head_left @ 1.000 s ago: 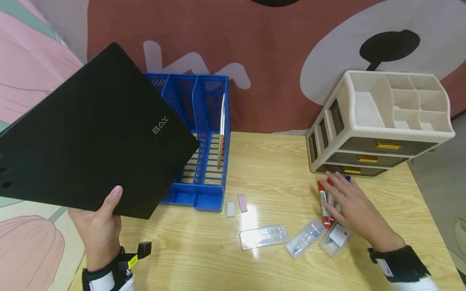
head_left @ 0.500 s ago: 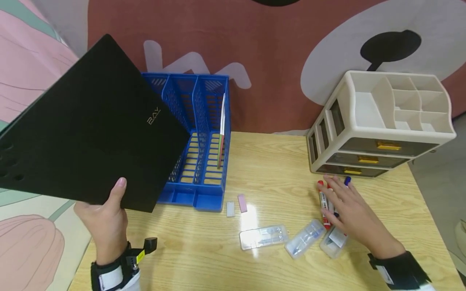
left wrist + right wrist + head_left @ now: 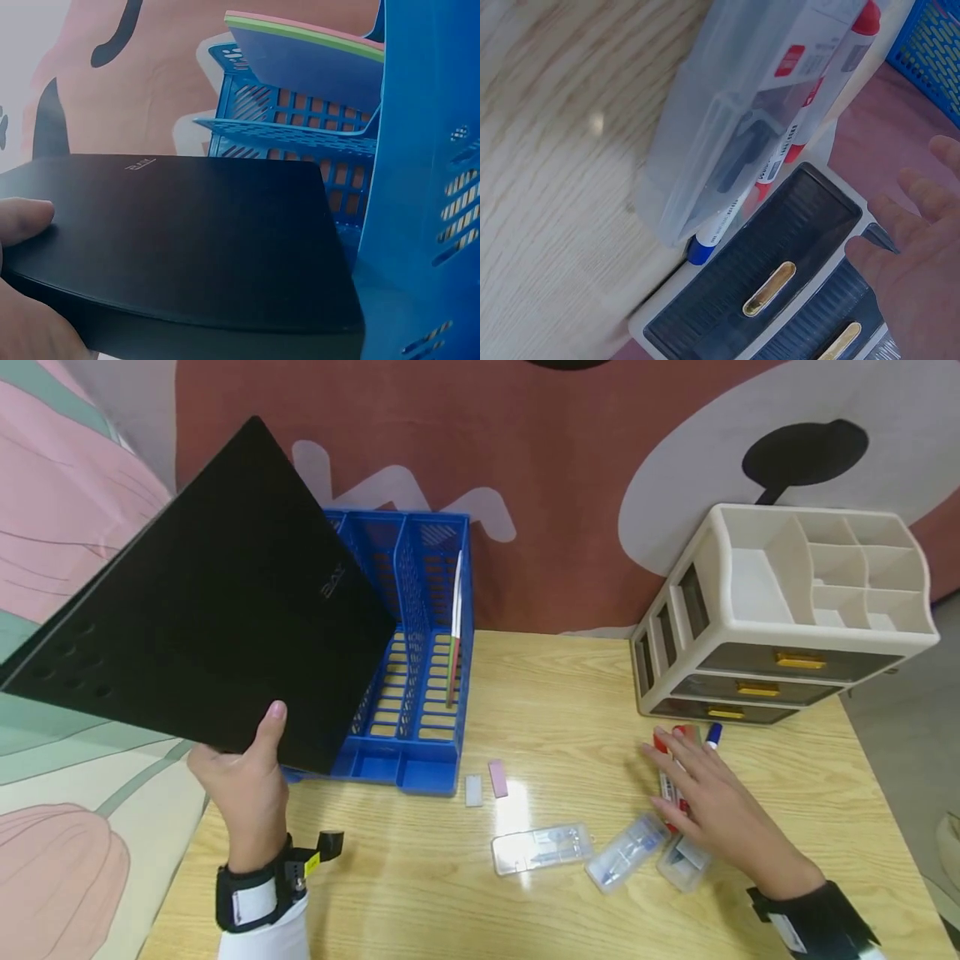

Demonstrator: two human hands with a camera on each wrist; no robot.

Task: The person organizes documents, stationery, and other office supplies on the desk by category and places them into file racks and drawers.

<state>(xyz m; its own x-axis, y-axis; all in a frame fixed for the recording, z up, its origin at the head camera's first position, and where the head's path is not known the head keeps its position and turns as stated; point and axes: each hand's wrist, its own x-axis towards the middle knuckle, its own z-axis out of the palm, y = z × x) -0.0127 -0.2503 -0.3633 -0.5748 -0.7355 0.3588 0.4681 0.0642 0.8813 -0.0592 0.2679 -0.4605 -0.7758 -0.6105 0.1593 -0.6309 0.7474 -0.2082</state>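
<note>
My left hand (image 3: 247,797) grips a black folder (image 3: 225,610) by its lower edge, thumb across the cover near small light lettering. Tilted, the folder overlaps the left part of a blue file rack (image 3: 427,768); in the left wrist view its corner is close beside a blue rack wall (image 3: 416,187). Over on the right, my right hand (image 3: 723,814) hovers with fingers extended above red-capped markers (image 3: 666,785), partly hiding them. A blue-capped marker (image 3: 714,735) pokes out past the fingers, and a clear plastic box (image 3: 682,864) lies just below the hand.
A white drawer unit (image 3: 720,585) with gold handles stands at the back right. Thin coloured boards (image 3: 455,643) lean in the rack's right compartment. Two more clear cases (image 3: 542,849) (image 3: 626,853) and two small blocks, one grey (image 3: 473,791), one pink (image 3: 498,778), lie mid-table.
My left hand has moved up and to the right with the folder, whose tilt has shifted. My right hand has shifted slightly lower over the markers, baring more of the blue-capped one.
</note>
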